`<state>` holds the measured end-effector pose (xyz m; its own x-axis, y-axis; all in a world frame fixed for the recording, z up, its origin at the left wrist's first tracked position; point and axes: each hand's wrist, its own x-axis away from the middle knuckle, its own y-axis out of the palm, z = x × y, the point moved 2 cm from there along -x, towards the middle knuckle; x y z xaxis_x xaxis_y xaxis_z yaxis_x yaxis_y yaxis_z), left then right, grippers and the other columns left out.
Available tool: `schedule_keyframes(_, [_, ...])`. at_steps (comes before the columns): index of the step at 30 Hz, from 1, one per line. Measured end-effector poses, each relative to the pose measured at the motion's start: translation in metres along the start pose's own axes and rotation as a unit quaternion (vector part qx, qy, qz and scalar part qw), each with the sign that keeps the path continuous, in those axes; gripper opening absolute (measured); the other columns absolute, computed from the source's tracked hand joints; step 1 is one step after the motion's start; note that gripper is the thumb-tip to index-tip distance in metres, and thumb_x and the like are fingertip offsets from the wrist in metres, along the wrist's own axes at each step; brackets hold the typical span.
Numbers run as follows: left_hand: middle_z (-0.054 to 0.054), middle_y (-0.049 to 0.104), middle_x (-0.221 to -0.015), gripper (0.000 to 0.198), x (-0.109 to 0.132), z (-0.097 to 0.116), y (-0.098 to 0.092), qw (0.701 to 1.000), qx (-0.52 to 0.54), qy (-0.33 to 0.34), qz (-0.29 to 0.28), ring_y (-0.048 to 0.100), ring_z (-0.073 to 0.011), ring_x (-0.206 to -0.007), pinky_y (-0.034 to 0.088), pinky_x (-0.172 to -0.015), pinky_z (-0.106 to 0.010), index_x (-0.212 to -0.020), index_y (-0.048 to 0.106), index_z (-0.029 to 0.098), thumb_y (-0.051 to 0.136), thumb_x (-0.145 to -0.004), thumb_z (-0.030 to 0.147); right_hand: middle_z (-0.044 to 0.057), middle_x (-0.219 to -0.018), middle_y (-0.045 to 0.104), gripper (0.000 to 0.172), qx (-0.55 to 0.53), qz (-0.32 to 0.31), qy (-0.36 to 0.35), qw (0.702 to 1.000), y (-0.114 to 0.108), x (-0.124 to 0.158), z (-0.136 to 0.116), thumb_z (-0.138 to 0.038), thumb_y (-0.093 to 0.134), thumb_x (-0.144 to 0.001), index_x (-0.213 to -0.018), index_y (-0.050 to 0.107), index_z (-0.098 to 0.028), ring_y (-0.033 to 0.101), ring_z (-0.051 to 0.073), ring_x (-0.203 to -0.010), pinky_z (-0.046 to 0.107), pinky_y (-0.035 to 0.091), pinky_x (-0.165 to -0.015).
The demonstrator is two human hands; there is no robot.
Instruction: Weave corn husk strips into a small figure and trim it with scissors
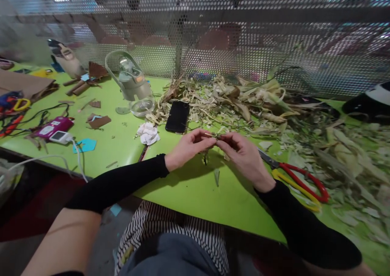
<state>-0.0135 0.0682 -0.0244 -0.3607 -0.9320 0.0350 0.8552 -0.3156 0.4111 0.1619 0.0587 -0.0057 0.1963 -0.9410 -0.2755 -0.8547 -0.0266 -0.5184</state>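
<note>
My left hand (191, 147) and my right hand (242, 157) meet over the green table (189, 201), fingertips almost touching. Both pinch a small, thin greenish plant piece (215, 136), which looks like dried husk; its exact shape is partly hidden by the fingers. A dark, thin bit (205, 157) hangs below my left fingers. On the table under my hands lies a short green scrap (216, 177). Scissors (300, 180) with red and yellow handles rest beside my right wrist, their blades partly behind it. Just beyond my left hand is a black phone (177, 117).
Dried corn husks (243, 101) and shreds heap along the perforated metal screen (213, 61) and down the right side. To the left stand a clear bottle (134, 85) and crumpled tissue (148, 133). A purple power bank (56, 128) with cables lies further left.
</note>
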Motion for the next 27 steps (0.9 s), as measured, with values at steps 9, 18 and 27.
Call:
schedule_keyframes(9, [0.004, 0.065, -0.078, 0.023, 0.0042, 0.0026, -0.0022, 0.999, -0.019, -0.05, -0.011, 0.057, -0.0056, -0.07, 0.044, -0.071, -0.024, -0.087, 0.064, 0.014, 0.082, -0.08, 0.026, 0.004, -0.081, 0.07, 0.029, 0.021, -0.005, -0.02, 1.0, -0.0029, 0.0031, -0.0014, -0.051, 0.067, -0.095, -0.091, 0.071, -0.023, 0.06, 0.018, -0.069, 0.032, 0.045, -0.061])
schedule_keyframes(18, [0.003, 0.07, -0.084, 0.027, 0.007, 0.0003, -0.0037, 0.99, 0.042, -0.131, -0.022, 0.066, -0.0079, -0.077, 0.048, -0.075, -0.025, -0.091, 0.063, 0.015, 0.086, -0.079, 0.023, 0.003, -0.081, 0.068, 0.034, -0.025, -0.027, 0.004, 0.999, -0.004, 0.0012, -0.0002, -0.057, 0.07, -0.09, -0.094, 0.071, -0.023, 0.06, 0.018, -0.07, 0.033, 0.048, -0.064])
schedule_keyframes(27, [0.002, 0.072, -0.083, 0.034, 0.0051, -0.0028, -0.004, 0.992, 0.027, -0.106, -0.068, 0.066, -0.0093, -0.077, 0.047, -0.078, -0.029, -0.09, 0.063, 0.014, 0.089, -0.072, 0.026, 0.001, -0.08, 0.068, 0.027, -0.078, -0.029, 0.036, 0.996, -0.0031, 0.0034, -0.0054, -0.051, 0.072, -0.089, -0.089, 0.07, -0.024, 0.059, 0.016, -0.07, 0.031, 0.047, -0.065])
